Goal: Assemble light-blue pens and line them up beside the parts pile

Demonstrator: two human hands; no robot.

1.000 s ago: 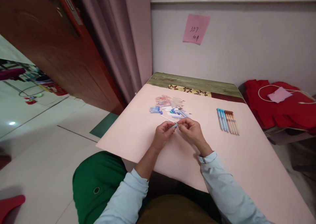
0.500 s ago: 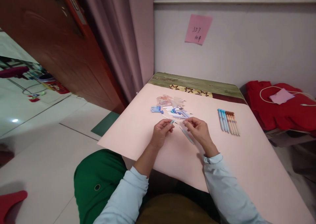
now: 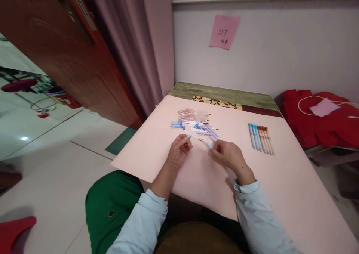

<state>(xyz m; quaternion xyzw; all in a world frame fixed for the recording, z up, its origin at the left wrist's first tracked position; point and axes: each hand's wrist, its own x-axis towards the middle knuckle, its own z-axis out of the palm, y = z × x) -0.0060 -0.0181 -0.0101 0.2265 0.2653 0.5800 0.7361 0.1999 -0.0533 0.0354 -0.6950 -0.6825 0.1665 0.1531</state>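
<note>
My left hand (image 3: 179, 149) is closed in a pinch on a small light-blue pen part (image 3: 189, 136). My right hand (image 3: 228, 156) has its fingertips on a pale blue pen barrel (image 3: 208, 143) lying at the middle of the paper-covered table. Between the hands a thin refill (image 3: 195, 137) with a dark tip lies on the paper. Just beyond are blue and lilac pen parts (image 3: 206, 130), short blue pieces in a group (image 3: 177, 124), and a heap of clear pinkish barrels (image 3: 190, 114).
Blue and brown-topped pens (image 3: 260, 139) lie in a row at the right on the pale pink paper (image 3: 280, 194). A red cloth (image 3: 294, 123) with a white cable is beyond the table's right side. A wooden door (image 3: 92, 59) and a curtain (image 3: 151, 41) stand at the left.
My right hand has come down and nearer to me, its fingers now on the pale blue barrel. My left hand has shifted slightly left with the small blue part.
</note>
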